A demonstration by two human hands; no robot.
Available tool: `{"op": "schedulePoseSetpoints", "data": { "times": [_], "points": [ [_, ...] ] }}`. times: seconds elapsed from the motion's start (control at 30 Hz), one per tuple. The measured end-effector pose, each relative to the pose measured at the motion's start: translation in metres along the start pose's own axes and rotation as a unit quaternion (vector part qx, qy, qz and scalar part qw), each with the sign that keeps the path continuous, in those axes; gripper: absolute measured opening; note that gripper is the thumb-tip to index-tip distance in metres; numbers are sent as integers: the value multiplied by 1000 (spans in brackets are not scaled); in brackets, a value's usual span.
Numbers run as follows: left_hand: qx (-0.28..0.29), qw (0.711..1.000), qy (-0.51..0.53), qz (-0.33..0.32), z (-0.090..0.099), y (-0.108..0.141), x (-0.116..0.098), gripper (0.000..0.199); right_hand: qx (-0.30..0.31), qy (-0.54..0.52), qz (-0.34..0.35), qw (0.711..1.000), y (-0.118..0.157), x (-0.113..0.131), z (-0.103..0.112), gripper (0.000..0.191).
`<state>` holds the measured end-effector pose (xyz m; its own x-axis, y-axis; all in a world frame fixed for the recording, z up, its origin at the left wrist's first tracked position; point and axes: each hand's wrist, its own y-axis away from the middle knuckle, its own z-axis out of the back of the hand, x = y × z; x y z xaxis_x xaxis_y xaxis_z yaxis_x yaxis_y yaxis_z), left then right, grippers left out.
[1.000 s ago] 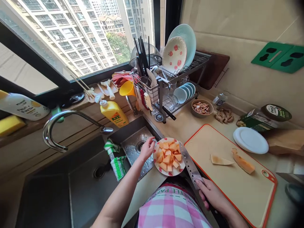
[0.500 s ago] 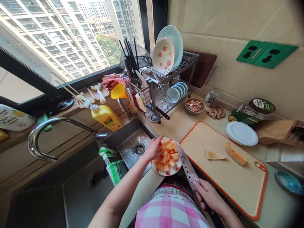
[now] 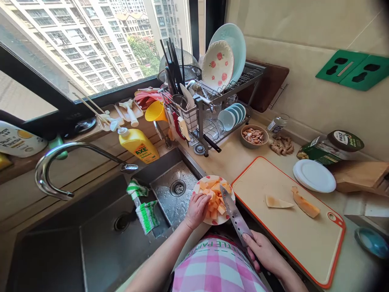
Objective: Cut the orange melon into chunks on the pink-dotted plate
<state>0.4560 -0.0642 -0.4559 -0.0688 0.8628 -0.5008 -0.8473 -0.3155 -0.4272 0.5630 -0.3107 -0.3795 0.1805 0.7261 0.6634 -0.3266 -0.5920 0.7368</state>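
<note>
Your left hand (image 3: 197, 210) is cupped over the cubed melon (image 3: 215, 200), touching it, though you can't tell whether it grips; your right hand (image 3: 264, 253) is closed around the handle of a kitchen knife (image 3: 234, 215), the blade over the red-dotted plate (image 3: 209, 181); that plate holds the melon, between the steel sink (image 3: 174, 202) and an orange-rimmed cutting board (image 3: 304, 251).

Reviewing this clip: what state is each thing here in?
left hand: on melon cubes
right hand: gripping knife
knife: tip over plate
melon cubes: cut, on plate
cutting board: bearing melon slices
sink: wet
</note>
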Motion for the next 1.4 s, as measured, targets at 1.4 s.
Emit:
{"op": "schedulePoseSetpoints", "data": {
  "times": [1.4],
  "points": [
    [341,913,-55,217,-170,-151,-218,34,-233,-272,-84,930,126,-211,145,61]
  ]
}}
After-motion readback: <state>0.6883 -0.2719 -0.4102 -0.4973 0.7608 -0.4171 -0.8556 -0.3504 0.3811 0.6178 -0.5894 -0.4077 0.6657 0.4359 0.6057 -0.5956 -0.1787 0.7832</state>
